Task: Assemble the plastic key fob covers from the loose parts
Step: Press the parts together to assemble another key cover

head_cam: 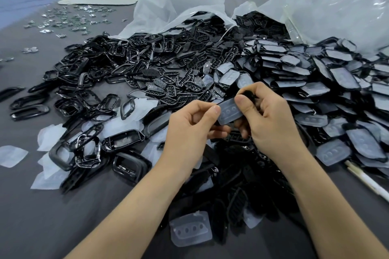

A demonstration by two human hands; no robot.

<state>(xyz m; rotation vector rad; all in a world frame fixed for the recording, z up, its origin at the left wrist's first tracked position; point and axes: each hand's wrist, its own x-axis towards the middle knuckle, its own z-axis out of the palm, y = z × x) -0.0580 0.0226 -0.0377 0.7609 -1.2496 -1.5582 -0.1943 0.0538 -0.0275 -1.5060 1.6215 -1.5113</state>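
Both hands hold one clear film-covered button pad (230, 111) above the middle of the table. My left hand (189, 126) pinches its left end between thumb and curled fingers. My right hand (267, 120) pinches its right end with the thumb on top, and a black part shows behind its fingers. Black oval frames (84, 99) lie heaped at the left. Black button grids (185, 78) fill the centre. Film-covered black plates (328, 82) are piled at the right. A dark heap of parts (235, 176) lies under my forearms.
Two open clear plastic bags (181, 6) spill parts at the back of the grey table (42, 216). Small shiny metal pieces (69, 19) are scattered far left. Loose clear films (12, 155) lie at the left, another clear button film (190, 230) near the front. A white stick (366, 178) lies at the right.
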